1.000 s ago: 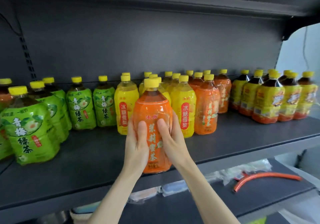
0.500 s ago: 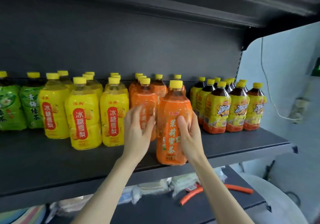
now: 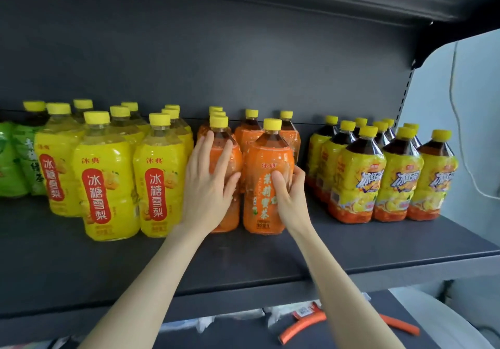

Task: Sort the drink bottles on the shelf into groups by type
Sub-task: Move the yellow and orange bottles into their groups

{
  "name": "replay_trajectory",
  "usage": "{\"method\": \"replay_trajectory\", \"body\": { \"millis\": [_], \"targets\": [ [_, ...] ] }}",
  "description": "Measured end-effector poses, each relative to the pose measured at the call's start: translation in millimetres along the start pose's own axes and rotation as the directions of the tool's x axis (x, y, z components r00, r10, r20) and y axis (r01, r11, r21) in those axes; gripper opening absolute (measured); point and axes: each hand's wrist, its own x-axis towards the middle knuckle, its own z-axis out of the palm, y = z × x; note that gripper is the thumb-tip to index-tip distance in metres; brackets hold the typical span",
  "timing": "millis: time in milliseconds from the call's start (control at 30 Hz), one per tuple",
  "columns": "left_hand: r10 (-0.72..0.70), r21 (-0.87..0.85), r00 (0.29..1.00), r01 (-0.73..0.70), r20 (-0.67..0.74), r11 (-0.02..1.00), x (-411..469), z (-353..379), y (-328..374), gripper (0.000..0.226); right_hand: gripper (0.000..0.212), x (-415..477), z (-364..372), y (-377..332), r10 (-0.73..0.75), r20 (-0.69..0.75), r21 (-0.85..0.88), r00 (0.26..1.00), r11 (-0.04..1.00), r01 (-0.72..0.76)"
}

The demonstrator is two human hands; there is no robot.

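Item: front orange bottle point(image 3: 259, 210), yellow cap, dark tea showing at the neck, standing upright on the dark shelf point(image 3: 243, 256) at the front of the orange group

Grip: right hand point(image 3: 293, 194) wrapped round its right side, thumb laid across the label, fingers curled behind; clamped on the bottle

Immediately left of it, touching or nearly so: second orange bottle point(image 3: 228, 220), upright. Left hand point(image 3: 209, 183) lies flat over its front, fingers straight and spread, thumb reaching toward the front orange bottle; not closed round anything

Behind it: rear orange bottles point(image 3: 249, 135), same caps, in short rows running to the back panel point(image 3: 243, 64)

Further left, past the second orange bottle: yellow bottles point(image 3: 104, 186) with red oval labels, several rows deep, packed close together

Far left, beyond those: green bottles point(image 3: 16, 164), partly cut off by the edge of view

To its right, across a bare gap of shelf: dark tea bottles point(image 3: 357, 181) in yellow-and-red wrappers, grouped in rows, well apart from the orange group

Below it, on the lower shelf: orange tube point(image 3: 300, 327) among clear wrappers

Far right, on the pale wall: white cable point(image 3: 457, 118) hanging down
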Motion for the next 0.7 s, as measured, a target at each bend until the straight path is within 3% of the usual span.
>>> {"method": "replay_trajectory", "body": {
  "millis": [133, 267, 467, 700],
  "targets": [
    [0.02, -0.023, 1.0, -0.02, -0.021, 1.0, 0.8, 3.2, -4.1, 0.055, 0.044, 24.7, 8.1, 9.5, 0.03, 0.01, -0.04, 1.0, 0.999, -0.03],
    [-0.001, -0.054, 0.998, -0.002, -0.057, 0.999, 0.7, 9.2, -3.2, 0.054, 0.066, 43.3, 14.1, 16.9, 0.036, 0.006, -0.175, 0.999, 0.984, -0.035],
    [-0.004, -0.052, 0.997, 0.0, -0.075, 0.999, 1.2, 12.2, -4.3, 0.053, 0.048, 56.8, 16.6, 20.7, 0.015, 0.015, -0.225, 1.0, 0.974, -0.012],
    [-0.024, -0.065, 0.997, 0.019, -0.08, 0.998, 1.0, 10.7, -1.7, 0.053, 0.058, 66.3, 20.4, 27.7, 0.006, 0.019, -0.256, 1.0, 0.967, -0.001]
  ]
}}
